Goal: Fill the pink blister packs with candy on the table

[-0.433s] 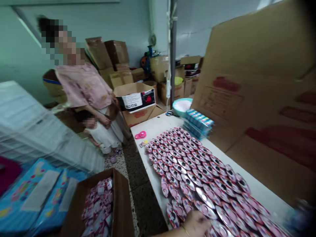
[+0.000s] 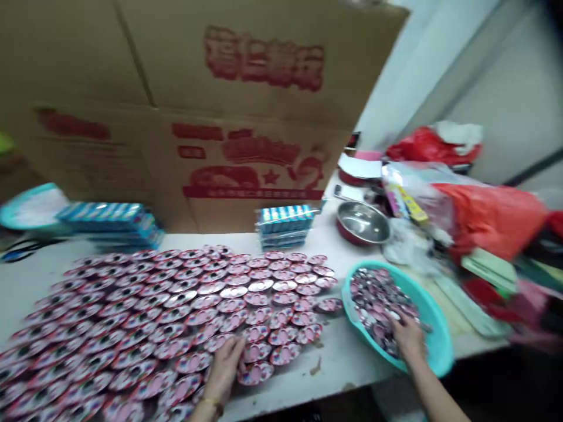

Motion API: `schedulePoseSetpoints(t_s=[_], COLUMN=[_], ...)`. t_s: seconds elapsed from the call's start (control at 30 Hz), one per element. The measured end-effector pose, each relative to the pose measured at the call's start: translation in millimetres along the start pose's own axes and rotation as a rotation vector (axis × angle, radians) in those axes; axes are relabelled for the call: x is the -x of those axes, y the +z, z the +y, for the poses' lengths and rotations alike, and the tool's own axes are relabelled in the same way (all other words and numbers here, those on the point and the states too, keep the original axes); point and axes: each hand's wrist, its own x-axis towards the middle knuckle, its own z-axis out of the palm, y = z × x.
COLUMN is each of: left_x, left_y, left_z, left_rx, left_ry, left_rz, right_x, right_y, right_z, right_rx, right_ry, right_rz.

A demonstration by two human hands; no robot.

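Note:
Rows of oval, pink-and-red patterned pieces (image 2: 182,316) cover much of the white table (image 2: 321,363). Many have a round pink or dark centre. My left hand (image 2: 226,363) rests at the near edge of these rows, its fingers curled together against the ovals. What lies in its fingertips is hidden. On the right, my right hand (image 2: 409,337) reaches into a turquoise basin (image 2: 440,346) heaped with small pink and silvery pieces (image 2: 380,302). Its fingers are drawn together at the heap; blur hides what they hold.
A big cardboard box (image 2: 246,105) stands behind the rows. Blue packs (image 2: 285,225) in clear wrap sit before it. A metal bowl (image 2: 363,223), red plastic bags (image 2: 492,214) and clutter lie at the right. Another basin (image 2: 30,208) and scissors (image 2: 21,252) are at the left.
My view has swung right, away from two people and an open box of small packets. My right hand and the basin under it have come into view. My left hand stays by the ovals.

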Motion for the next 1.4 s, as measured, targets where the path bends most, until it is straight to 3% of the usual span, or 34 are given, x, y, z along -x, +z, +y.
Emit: schedulePoseSetpoints(t_s=[0.07,0.13,0.2,0.23,0.33,0.43,0.53,0.67,0.83,0.93,1.07,1.13,1.2,1.3,1.4], left_x=[7.3,19.0,33.2,40.8,63.4,81.9,93.4,99.8,100.3,98.0,111.3,125.1,137.4,144.4,139.2], left_y=[17.9,43.5,76.0,93.9,148.3,198.3,245.8,314.8,394.1,431.1,478.2,500.4,519.6,540.5,552.6], left_z=[3.0,4.4,4.0,2.9,-4.9,-19.6,-36.9,-56.0,-76.2,-92.7,-116.2,-124.0,-129.8,-140.4,-157.6], left_rx=[-0.027,-0.006,0.052,0.076,0.082,0.066,0.009,-0.127,-0.308,-0.391,-0.451,-0.446,-0.494,-0.628,-0.716], left_ry=[-0.034,-0.068,-0.119,-0.163,-0.273,-0.258,-0.269,-0.265,-0.284,-0.384,-0.414,-0.438,-0.455,-0.44,-0.41], left_rz=[-0.076,-0.185,-0.278,-0.318,-0.434,-0.485,-0.5,-0.51,-0.618,-0.77,-0.918,-0.976,-1.013,-0.975,-0.856], right_x=[19.8,53.3,95.7,116.9,162.5,170.9,156.9,138.0,127.9,123.5,122.9,126.4,133.6,148.4,152.2], right_y=[-7.3,-6.1,-7.6,-11.2,-32.0,-62.3,-98.3,-137.3,-147.9,-152.8,-176.6,-194.9,-217.2,-256.0,-294.0], right_z=[-2.0,-20.5,-41.0,-48.2,-49.1,-21.5,18.0,69.0,127.7,157.4,194.5,225.7,273.9,374.4,482.1], right_rx=[-0.219,-0.495,-0.583,-0.55,-0.333,-0.241,-0.289,-0.494,-0.714,-0.714,-0.673,-0.662,-0.572,-0.273,0.065], right_ry=[0.152,0.169,-0.013,-0.149,-0.608,-0.797,-0.674,-0.242,0.278,0.36,0.404,0.437,0.484,0.599,0.688], right_rz=[-0.129,-0.391,-0.636,-0.693,-0.707,-0.631,-0.601,-0.565,-0.299,-0.229,-0.076,0.021,0.157,0.38,0.455])
